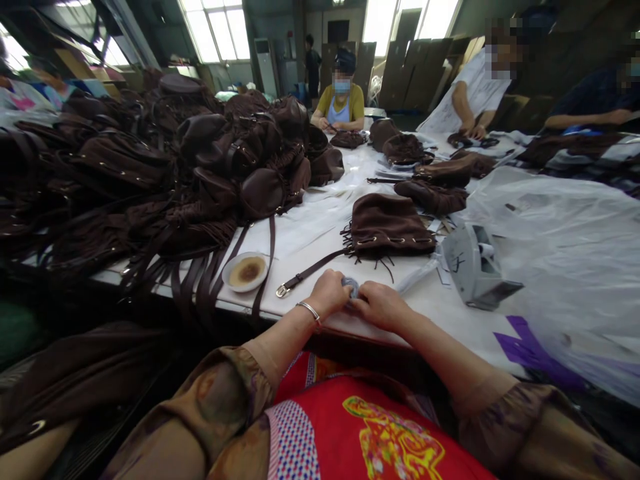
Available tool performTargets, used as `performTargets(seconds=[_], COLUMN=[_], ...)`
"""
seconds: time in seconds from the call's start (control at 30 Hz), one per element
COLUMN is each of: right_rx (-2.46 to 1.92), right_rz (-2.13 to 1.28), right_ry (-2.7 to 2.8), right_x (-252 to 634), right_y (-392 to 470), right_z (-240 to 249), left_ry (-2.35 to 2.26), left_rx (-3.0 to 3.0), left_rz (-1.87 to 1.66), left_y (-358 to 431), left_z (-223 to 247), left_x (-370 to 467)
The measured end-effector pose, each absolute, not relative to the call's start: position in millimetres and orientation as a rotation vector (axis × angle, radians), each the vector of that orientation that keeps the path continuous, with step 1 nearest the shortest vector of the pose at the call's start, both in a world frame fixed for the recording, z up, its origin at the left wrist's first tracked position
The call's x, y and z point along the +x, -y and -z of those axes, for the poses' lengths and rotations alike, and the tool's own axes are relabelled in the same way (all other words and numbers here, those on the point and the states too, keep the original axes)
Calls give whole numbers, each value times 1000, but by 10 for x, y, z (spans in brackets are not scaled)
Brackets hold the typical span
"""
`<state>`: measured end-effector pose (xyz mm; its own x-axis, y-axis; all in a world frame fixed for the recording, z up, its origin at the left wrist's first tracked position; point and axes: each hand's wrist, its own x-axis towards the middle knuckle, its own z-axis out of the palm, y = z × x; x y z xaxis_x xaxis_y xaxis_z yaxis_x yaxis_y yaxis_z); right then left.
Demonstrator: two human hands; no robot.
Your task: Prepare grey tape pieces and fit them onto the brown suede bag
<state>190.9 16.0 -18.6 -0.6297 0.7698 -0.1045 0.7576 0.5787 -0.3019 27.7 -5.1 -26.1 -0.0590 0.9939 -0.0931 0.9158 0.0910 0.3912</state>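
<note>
Near the front edge of the white-covered table [310,247], my left hand [330,291] and my right hand [379,303] are close together. Between them is a small crumpled grey-blue cloth [351,287], and the fingers of both hands are closed on it. Just beyond the hands lies a dark brown fringed bag [390,223] with metal eyelets. Its strap [313,272] with a silver buckle stretches toward the front left. A white bowl [245,272] with brownish contents stands left of my left hand.
A large heap of brown bags [210,153] covers the left side, straps hanging over the edge. At right are a grey tape dispenser [475,267], clear plastic sheeting [555,233] and purple tape [537,353]. More bags [433,193] lie farther back, where several people work.
</note>
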Motion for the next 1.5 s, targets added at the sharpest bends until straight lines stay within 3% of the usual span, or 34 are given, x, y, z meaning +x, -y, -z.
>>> performTargets(seconds=[0.27,0.4,0.57,0.8,0.9,1.1,1.5], right_rx=[-1125,-1323,-1603,-1696,-1531,-781,-647], right_rz=[-581,-658,-528,-523,-505,-463,-364], right_ry=[2699,2675,2577,2546,2562,2790,2822], right_x=[2056,2005,1975,1906,2046,2409,2256], right_y=[-515,-443,-282,-188,-174,-191,-258], right_z=[162,147,166,194,188,169,421], left_ry=[-1568,-1464,-1555,-1827,-1731,-1484,-1512], left_rx=[2374,2425,2510,2386,2436,2609,2543], left_rz=[-429,-531,-699,-624,-588,-552,-495], left_y=[-101,-19,392,550,492,381,476], left_z=[344,355,328,458,481,427,422], left_x=[251,198,317,555,475,186,192])
